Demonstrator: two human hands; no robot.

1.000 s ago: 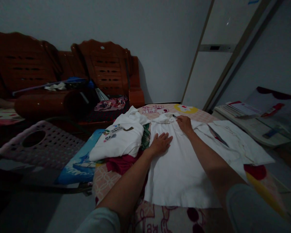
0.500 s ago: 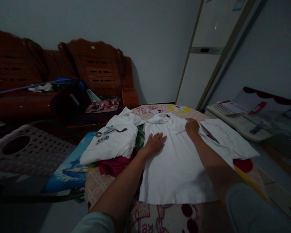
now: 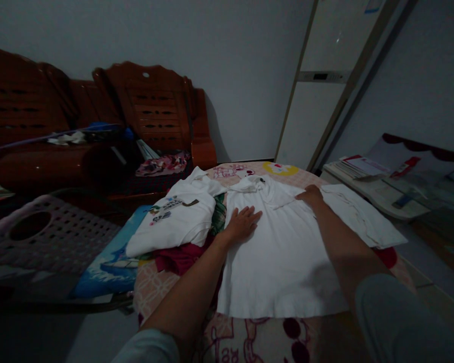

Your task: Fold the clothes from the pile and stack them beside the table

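Observation:
A white collared shirt (image 3: 283, 252) lies spread flat on a round table (image 3: 245, 338) with a pink patterned cloth. My left hand (image 3: 244, 224) rests flat on the shirt's left side, fingers stretched out. My right hand (image 3: 310, 195) presses on the shirt's right shoulder near the sleeve (image 3: 359, 214), palm down with its fingers curled on the cloth. The collar (image 3: 254, 183) lies at the far end.
A folded white shirt with a print (image 3: 176, 219) tops a pile of red and green clothes at the left. A pink plastic stool (image 3: 41, 232) and a wooden sofa (image 3: 98, 121) stand further left. Papers and books (image 3: 378, 176) lie on a surface at right.
My right hand slid from the collar outward to the right shoulder of the shirt. The left hand stayed put. The view shifted slightly.

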